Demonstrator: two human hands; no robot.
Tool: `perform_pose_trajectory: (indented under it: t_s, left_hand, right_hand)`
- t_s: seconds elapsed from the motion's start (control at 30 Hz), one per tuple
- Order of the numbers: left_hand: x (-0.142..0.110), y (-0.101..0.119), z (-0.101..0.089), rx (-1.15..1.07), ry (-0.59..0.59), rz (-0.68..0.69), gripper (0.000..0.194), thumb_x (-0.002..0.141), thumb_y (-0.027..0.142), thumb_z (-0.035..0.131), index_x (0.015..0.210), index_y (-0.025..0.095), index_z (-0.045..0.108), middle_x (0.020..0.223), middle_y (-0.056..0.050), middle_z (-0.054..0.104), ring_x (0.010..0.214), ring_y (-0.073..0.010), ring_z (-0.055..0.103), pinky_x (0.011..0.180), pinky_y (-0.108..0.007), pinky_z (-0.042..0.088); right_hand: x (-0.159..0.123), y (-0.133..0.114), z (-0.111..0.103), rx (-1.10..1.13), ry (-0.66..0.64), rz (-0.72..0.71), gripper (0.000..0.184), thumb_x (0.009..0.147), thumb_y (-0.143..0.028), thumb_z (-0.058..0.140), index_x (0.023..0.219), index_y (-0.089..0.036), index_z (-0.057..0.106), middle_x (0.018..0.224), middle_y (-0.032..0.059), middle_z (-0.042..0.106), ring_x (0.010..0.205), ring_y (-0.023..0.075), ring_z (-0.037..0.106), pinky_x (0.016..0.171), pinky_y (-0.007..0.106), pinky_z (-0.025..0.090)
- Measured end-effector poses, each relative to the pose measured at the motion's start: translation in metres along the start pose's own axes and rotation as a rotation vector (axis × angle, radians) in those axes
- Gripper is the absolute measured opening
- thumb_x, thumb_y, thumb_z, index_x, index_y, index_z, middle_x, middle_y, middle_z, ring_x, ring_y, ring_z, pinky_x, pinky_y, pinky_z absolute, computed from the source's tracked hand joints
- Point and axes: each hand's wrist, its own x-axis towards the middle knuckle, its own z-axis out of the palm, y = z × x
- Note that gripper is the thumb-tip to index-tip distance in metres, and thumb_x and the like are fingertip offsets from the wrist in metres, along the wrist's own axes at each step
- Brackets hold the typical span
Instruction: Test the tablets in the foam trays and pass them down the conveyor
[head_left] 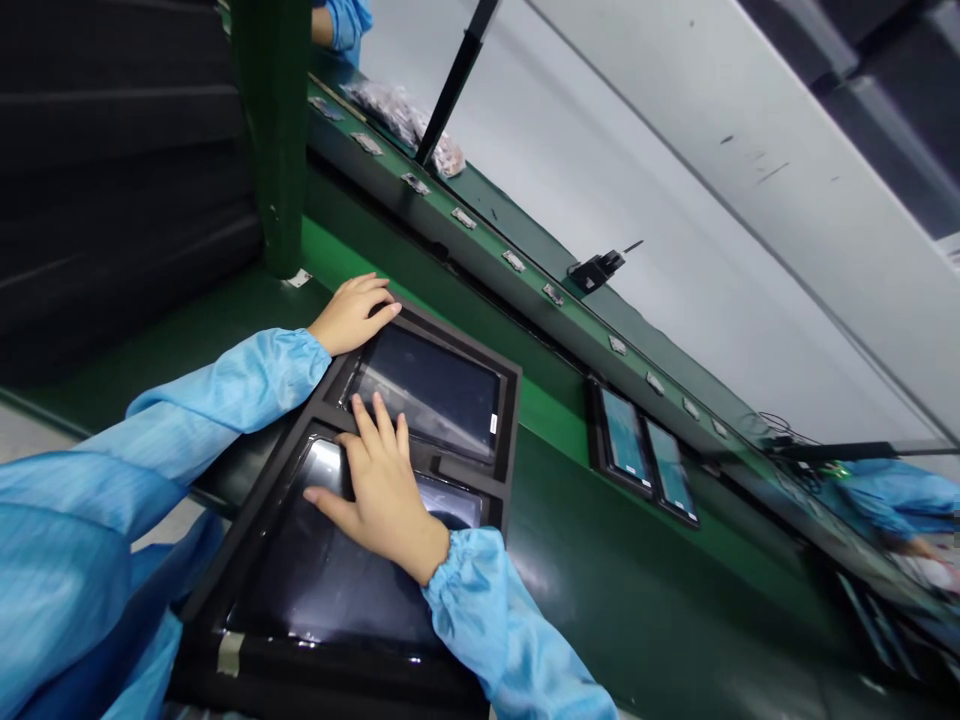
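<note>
A black foam tray (511, 425) lies on the green bench, with two dark glossy screen panels set in its recesses. My left hand (356, 312) rests on the tray's far left corner, fingers stretched over the rim. Spread flat, my right hand (382, 490) is over the tray's middle. Its fingertips reach the lower edge of the far panel (431, 385), which bears a small white label. Beneath that hand and its blue sleeve is the near panel (330, 580), partly hidden. A piece of tape (230, 654) sticks to the tray's near left edge.
Another tray with two teal-faced panels (626, 435) sits farther right on the green bench (585, 580). Small parts line the raised ledge (514, 261). A bagged pile (409, 115), a black device (598, 270) and a green post (270, 140) stand beyond. Co-workers' blue sleeves (900, 495) show at the edges.
</note>
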Motion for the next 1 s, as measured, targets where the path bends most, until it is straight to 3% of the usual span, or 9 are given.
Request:
perform_pose_trajectory:
  t_s: [0.2, 0.33, 0.43, 0.57, 0.67, 0.73, 0.9, 1.0]
  left_hand:
    - [-0.019, -0.001, -0.006, -0.012, 0.033, 0.002, 0.045, 0.101, 0.051, 0.042, 0.117, 0.015, 0.065, 0.144, -0.013, 0.056, 0.147, -0.0283, 0.038, 0.123, -0.055, 0.03]
    - [-0.047, 0.006, -0.017, 0.0, 0.018, 0.011, 0.057, 0.1, 0.057, 0.03, 0.117, 0.017, 0.066, 0.144, -0.013, 0.057, 0.147, -0.0291, 0.038, 0.125, -0.048, 0.029]
    - [-0.076, 0.012, -0.031, 0.009, -0.035, 0.05, 0.057, 0.099, 0.061, 0.033, 0.121, 0.018, 0.064, 0.148, -0.012, 0.054, 0.149, -0.0294, 0.036, 0.126, -0.049, 0.029]
    - [-0.098, 0.012, -0.047, 0.042, -0.103, 0.1, 0.06, 0.1, 0.062, 0.034, 0.123, 0.016, 0.063, 0.149, -0.013, 0.05, 0.15, -0.0303, 0.034, 0.125, -0.051, 0.029]
    - [-0.084, 0.014, -0.041, 0.09, -0.14, 0.14, 0.067, 0.1, 0.065, 0.029, 0.125, 0.012, 0.063, 0.149, -0.016, 0.05, 0.149, -0.0315, 0.035, 0.124, -0.051, 0.028]
    - [-0.065, 0.019, -0.03, 0.137, -0.194, 0.173, 0.07, 0.101, 0.063, 0.026, 0.13, 0.01, 0.06, 0.148, -0.018, 0.051, 0.147, -0.0339, 0.036, 0.123, -0.053, 0.028]
    - [-0.025, 0.035, -0.006, 0.257, -0.298, 0.218, 0.068, 0.103, 0.056, 0.023, 0.137, 0.006, 0.054, 0.144, -0.021, 0.052, 0.141, -0.0401, 0.04, 0.117, -0.066, 0.027]
    - [-0.018, 0.032, -0.004, 0.298, -0.305, 0.226, 0.071, 0.103, 0.056, 0.02, 0.137, 0.003, 0.053, 0.138, -0.02, 0.054, 0.138, -0.0391, 0.041, 0.115, -0.063, 0.03]
  right_hand:
    - [0.005, -0.005, 0.004, -0.045, -0.006, -0.009, 0.06, 0.093, -0.057, 0.063, 0.127, -0.008, 0.059, 0.165, 0.0241, 0.031, 0.159, 0.0403, 0.009, 0.12, 0.075, 0.017]
    - [-0.005, -0.004, -0.006, -0.059, 0.001, -0.044, 0.062, 0.095, -0.057, 0.059, 0.133, -0.009, 0.057, 0.165, 0.0219, 0.032, 0.158, 0.0407, 0.013, 0.119, 0.075, 0.019]
    - [-0.039, 0.016, -0.027, -0.019, 0.006, -0.01, 0.054, 0.096, -0.054, 0.061, 0.133, -0.014, 0.059, 0.165, 0.0171, 0.035, 0.158, 0.0377, 0.019, 0.12, 0.071, 0.025]
    - [-0.114, 0.055, -0.048, 0.006, 0.164, 0.233, 0.031, 0.097, -0.041, 0.063, 0.118, -0.018, 0.069, 0.159, 0.0145, 0.046, 0.156, 0.0359, 0.027, 0.121, 0.066, 0.03]
    - [-0.156, 0.073, -0.044, 0.021, 0.25, 0.353, 0.031, 0.096, -0.038, 0.064, 0.12, -0.018, 0.07, 0.158, 0.016, 0.046, 0.156, 0.0344, 0.028, 0.119, 0.061, 0.038]
    - [-0.167, 0.078, -0.036, -0.002, 0.263, 0.384, 0.038, 0.095, -0.039, 0.066, 0.125, -0.016, 0.068, 0.161, 0.0187, 0.042, 0.157, 0.0364, 0.023, 0.119, 0.062, 0.037]
    - [-0.159, 0.08, -0.016, 0.007, 0.28, 0.373, 0.044, 0.091, -0.043, 0.071, 0.123, -0.013, 0.067, 0.161, 0.0207, 0.04, 0.157, 0.0357, 0.021, 0.122, 0.059, 0.033]
    - [-0.155, 0.081, -0.016, 0.036, 0.275, 0.39, 0.049, 0.088, -0.046, 0.074, 0.123, -0.013, 0.065, 0.16, 0.0209, 0.041, 0.158, 0.0349, 0.021, 0.122, 0.058, 0.032]
